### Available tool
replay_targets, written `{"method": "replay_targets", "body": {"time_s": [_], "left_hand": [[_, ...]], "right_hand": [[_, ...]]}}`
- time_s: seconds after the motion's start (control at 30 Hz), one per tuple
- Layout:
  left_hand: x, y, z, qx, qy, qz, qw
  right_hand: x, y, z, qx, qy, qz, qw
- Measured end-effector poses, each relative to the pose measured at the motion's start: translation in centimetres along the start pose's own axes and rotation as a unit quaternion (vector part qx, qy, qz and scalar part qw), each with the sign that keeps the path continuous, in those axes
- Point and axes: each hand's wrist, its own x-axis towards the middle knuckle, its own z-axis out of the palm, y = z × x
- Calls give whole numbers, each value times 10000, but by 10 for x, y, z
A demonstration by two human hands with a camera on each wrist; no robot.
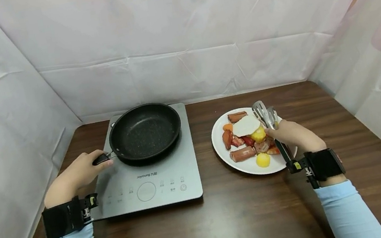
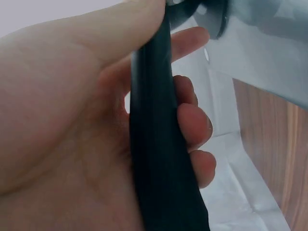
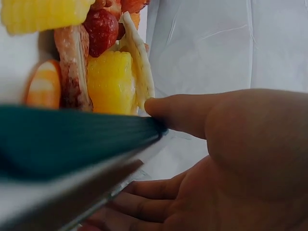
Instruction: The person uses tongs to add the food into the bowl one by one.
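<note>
On the left, the left hand (image 1: pixel 78 170) grips the black handle (image 2: pixel 161 144) of a frying pan (image 1: pixel 145 132), thumb on one side and fingers curled round the other. The dark, speckled pan has nothing inside and overlaps the back of a silver induction cooktop (image 1: pixel 174 180). Over the right rim of a white plate (image 1: pixel 219 143), the right hand (image 1: pixel 295 133) holds metal tongs (image 1: pixel 266 117) between thumb and fingers. Their slotted heads point away and stand apart. Beside them lie a white slice (image 1: pixel 246 125), corn pieces (image 3: pixel 113 82), sausages (image 1: pixel 242 154) and other meat.
The cooktop's control panel (image 1: pixel 146 191) faces the person. Brown wooden table (image 1: pixel 214 219) surface lies in front of the cooktop and plate. White sheeting (image 1: pixel 183 74) hangs behind the table and along both sides.
</note>
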Motion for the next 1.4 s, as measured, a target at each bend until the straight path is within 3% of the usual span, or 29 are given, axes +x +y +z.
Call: {"method": "replay_targets", "body": {"time_s": [0.5, 0.67, 0.8, 0.9, 1.1, 1.33, 1.4], "left_hand": [[-6, 8, 0, -51, 89, -100, 9999], [-5, 12, 2, -59, 100, -162, 9998], [-5, 11, 2, -93, 50, -298, 9995], [-5, 10, 2, -65, 50, -357, 9993], [-5, 9, 2, -48, 51, -406, 9992], [-4, 11, 3, -45, 23, -462, 9989], [-4, 11, 3, -38, 14, -445, 9990]], "right_hand": [[8, -1, -10, -56, -362, -35, 9993], [6, -2, -10, -260, -29, -164, 9995], [7, -2, -10, -143, 590, -444, 9972], [10, -4, -8, -86, 1298, -800, 9883], [17, -7, -4, -720, 2637, -1122, 9554], [21, -8, 1, -1241, 2967, -1358, 9371], [24, -7, 3, -1413, 3110, -1507, 9277]]}}
